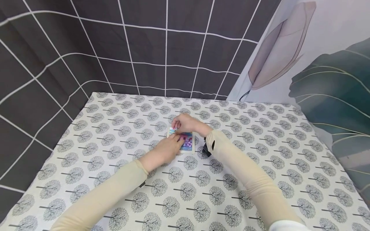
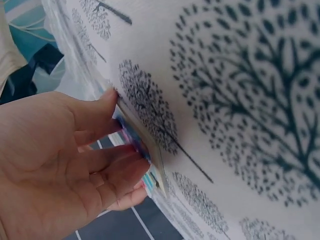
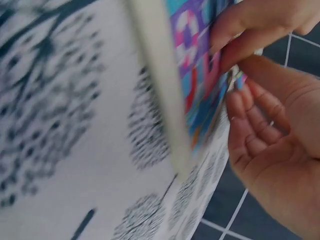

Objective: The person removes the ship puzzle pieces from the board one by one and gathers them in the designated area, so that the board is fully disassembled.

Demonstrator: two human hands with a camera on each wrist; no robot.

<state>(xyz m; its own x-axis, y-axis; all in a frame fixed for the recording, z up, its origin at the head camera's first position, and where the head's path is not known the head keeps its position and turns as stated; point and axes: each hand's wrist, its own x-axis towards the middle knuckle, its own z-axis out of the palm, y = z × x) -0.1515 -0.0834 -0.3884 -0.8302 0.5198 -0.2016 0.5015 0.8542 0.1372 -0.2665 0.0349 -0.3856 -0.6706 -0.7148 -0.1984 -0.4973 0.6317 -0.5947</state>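
Observation:
A small flat picture board (image 1: 189, 148) with a cream border and a pink, purple and blue picture lies on the patterned cloth. My left hand (image 1: 166, 148) rests on its left side, fingertips on the picture; in the left wrist view its thumb (image 2: 111, 102) is at the board's edge. My right hand (image 1: 187, 124) reaches over the far side with curled fingers. In the right wrist view, this hand (image 3: 280, 130) pinches a small colourful piece (image 3: 239, 81) at the picture's far end, close beside the left fingertips. The fingers hide much of this piece.
A white cloth (image 1: 202, 192) printed with grey trees covers the table. Behind it hangs a dark curtain (image 1: 147, 45) with white grid lines. A leaf-patterned curtain (image 1: 326, 86) hangs at the right. A dark strap device (image 1: 206, 149) is at the right wrist.

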